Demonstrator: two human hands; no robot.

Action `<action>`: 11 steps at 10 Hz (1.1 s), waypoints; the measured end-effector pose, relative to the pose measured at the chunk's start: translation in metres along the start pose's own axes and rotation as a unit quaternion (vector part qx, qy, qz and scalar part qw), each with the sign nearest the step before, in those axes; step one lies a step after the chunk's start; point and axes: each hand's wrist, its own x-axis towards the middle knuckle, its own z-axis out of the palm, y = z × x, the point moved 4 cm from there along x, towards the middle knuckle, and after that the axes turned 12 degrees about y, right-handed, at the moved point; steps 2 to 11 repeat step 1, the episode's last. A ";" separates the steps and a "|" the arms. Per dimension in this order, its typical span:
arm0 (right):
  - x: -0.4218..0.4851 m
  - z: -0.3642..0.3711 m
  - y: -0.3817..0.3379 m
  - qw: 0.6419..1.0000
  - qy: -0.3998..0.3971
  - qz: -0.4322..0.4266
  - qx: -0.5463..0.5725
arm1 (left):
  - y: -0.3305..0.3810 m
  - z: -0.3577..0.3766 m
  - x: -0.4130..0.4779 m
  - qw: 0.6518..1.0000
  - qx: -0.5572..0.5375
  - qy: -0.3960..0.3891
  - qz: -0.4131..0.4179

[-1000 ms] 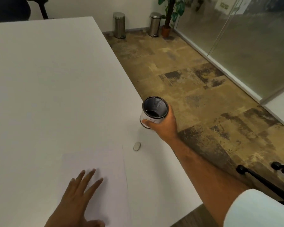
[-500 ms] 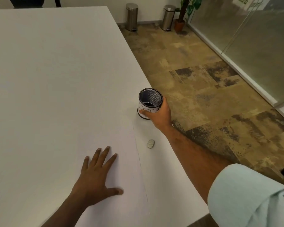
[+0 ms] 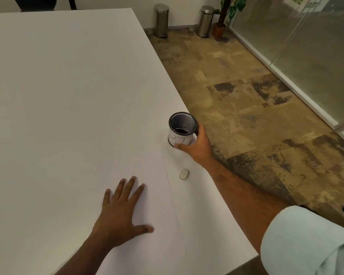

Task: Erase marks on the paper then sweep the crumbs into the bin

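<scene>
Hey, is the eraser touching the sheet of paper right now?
Apart. In the head view the eraser lies on the bare table just right of the paper, with a strip of tabletop showing between it and the sheet's right edge.
</scene>
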 end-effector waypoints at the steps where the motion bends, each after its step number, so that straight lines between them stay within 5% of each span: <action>1: -0.010 -0.013 0.008 0.999 -0.012 -0.002 -0.041 | 0.001 -0.006 0.000 0.999 -0.030 0.038 -0.006; 11: -0.010 -0.013 0.008 0.999 -0.012 -0.002 -0.041 | 0.001 -0.006 0.000 0.999 -0.030 0.038 -0.006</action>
